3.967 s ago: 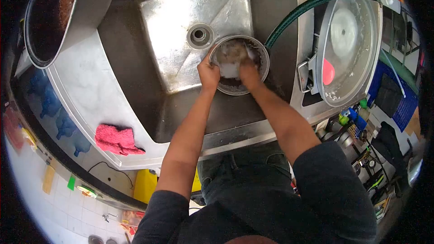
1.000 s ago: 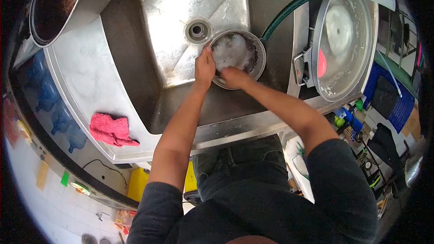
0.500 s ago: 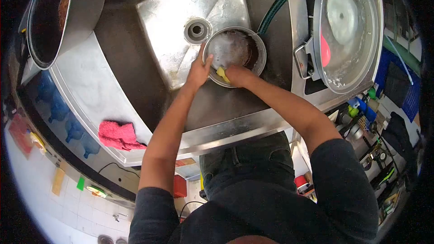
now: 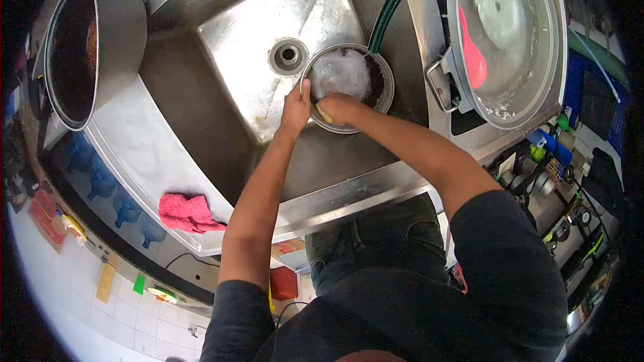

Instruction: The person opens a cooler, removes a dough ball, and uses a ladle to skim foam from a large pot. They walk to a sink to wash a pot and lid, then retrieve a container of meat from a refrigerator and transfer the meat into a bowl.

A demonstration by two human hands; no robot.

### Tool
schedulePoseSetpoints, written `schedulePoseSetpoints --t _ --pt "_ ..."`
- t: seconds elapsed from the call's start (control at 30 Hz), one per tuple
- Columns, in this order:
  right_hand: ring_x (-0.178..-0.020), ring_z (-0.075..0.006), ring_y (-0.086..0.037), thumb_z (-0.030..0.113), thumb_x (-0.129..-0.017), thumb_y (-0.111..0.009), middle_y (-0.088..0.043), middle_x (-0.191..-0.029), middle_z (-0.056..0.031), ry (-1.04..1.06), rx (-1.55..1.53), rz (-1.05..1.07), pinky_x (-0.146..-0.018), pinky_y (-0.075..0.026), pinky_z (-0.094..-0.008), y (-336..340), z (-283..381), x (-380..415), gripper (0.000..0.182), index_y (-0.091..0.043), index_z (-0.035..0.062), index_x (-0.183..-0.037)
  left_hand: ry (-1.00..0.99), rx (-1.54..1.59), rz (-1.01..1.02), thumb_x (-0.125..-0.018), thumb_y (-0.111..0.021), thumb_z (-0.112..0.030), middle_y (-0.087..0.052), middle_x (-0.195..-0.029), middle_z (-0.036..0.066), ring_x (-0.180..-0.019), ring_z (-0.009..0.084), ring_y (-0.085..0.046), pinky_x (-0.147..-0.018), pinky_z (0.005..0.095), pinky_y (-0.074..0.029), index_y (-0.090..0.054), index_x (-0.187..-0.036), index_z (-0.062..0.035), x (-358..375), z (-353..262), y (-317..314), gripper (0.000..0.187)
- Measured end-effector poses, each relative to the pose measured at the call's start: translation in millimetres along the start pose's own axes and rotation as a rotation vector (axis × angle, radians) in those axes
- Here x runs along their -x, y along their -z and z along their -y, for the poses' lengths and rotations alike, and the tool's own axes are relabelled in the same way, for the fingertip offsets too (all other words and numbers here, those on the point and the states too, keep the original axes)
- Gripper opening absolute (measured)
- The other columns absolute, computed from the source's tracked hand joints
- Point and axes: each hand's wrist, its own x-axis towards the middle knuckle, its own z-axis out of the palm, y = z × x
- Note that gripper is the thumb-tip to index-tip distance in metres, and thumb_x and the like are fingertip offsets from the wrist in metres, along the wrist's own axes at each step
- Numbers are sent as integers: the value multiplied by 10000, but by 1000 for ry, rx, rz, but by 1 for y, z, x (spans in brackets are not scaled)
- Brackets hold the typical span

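As the left hand (image 4: 296, 108) clasps its rim, a round metal pot (image 4: 387, 88), dark inside, sits in the sink (image 4: 248, 43) holding white suds (image 4: 342, 72); the right hand (image 4: 341, 107) pinches a yellow sponge (image 4: 323, 113). A wide pan (image 4: 553, 60) holds a pink utensil (image 4: 474, 66).

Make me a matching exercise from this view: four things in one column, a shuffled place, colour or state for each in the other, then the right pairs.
Column one:
1. Cloth
2. Hose
3. Left hand
4. Right hand

Column two:
A. Holding a yellow pad
B. On the metal counter
C. At the left edge of the pot
D. Dark green

Pairs: 1-B, 2-D, 3-C, 4-A.
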Motion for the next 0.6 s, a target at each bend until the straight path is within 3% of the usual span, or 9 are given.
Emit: schedulePoseSetpoints --t 0.07,0.2,0.27,0.33,0.4,0.43,0.47,0.5,0.6 --pt "-777 -210 -700 31 -756 -701 -725 -820 -75 -136 -210 259 -661 -527 -377 30 -2 -10 162 -723 -22 -908 -101 8 -70 -1096 -408 -424 -690 -962 285 -892 425 -671 -852 448 -506 -612 -1295 -5 -2 17 -9 506" --pt "-708 -238 -645 -1 -831 -602 -724 -868 -67 -485 -1424 -1071 -653 -513 -382 12 -25 -69 142 -706 -40 -920 -58 64 -75 -1095 -411 -443 -658 -872 237 -794 326 -613 -809 433 -498 -629 -1195 24 1 10 -6 525" --pt "-719 -245 -629 46 -849 -609 -716 -872 -78 -685 -1612 -1162 -665 -511 -392 29 -18 -70 125 -692 -29 -904 20 75 -25 -1098 -405 -442 -628 -818 193 -757 264 -540 -772 421 -487 -627 -1105 52 -3 10 -5 542" --pt "-788 -271 -643 152 -871 -628 -693 -870 -132 -831 -1097 -882 -707 -516 -418 56 23 -38 164 -663 -9 -883 59 60 16 -1099 -383 -458 -652 -842 207 -780 274 -585 -782 430 -492 -632 -1104 61 4 6 -2 575" --pt "-793 -269 -679 178 -842 -693 -683 -847 -182 -472 -282 -538 -732 -540 -418 39 32 -21 187 -676 -1 -892 27 3 80 -1096 -353 -492 -682 -901 235 -852 291 -643 -816 436 -500 -641 -1141 60 1 16 0 624" --pt "-708 -217 -671 85 -826 -702 -691 -766 -134 -217 -791 -532 -673 -545 -367 22 23 -15 84 -692 4 -847 -15 -52 120 -1093 -332 -517 -701 -948 256 -912 304 -679 -845 438 -506 -647 -1178 55 -6 37 -3 659" --pt "-655 -159 -647 -3 -823 -665 -685 -707 -69 -223 -1046 -426 -614 -522 -311 15 12 -14 46 -709 11 -823 -19 40 85 -1088 -314 -541 -699 -1039 273 -1007 332 -674 -900 426 -499 -643 -1224 46 -9 51 -9 687" --pt "-664 -134 -635 -17 -827 -651 -688 -733 -29 -217 -788 -385 -610 -507 -288 -16 -25 -31 78 -719 12 -850 -15 130 56 -1083 -295 -564 -697 -1130 290 -1102 359 -670 -955 415 -491 -640 -1271 38 -6 56 -13 719" --pt "-742 -119 -639 17 -813 -708 -691 -822 -20 -213 -1194 -244 -665 -518 -292 48 7 2 102 -708 33 -914 282 187 66 -1039 -170 -683 -637 -1315 267 -1292 376 -567 -1093 373 -402 -597 -1358 34 4 18 -7 894"
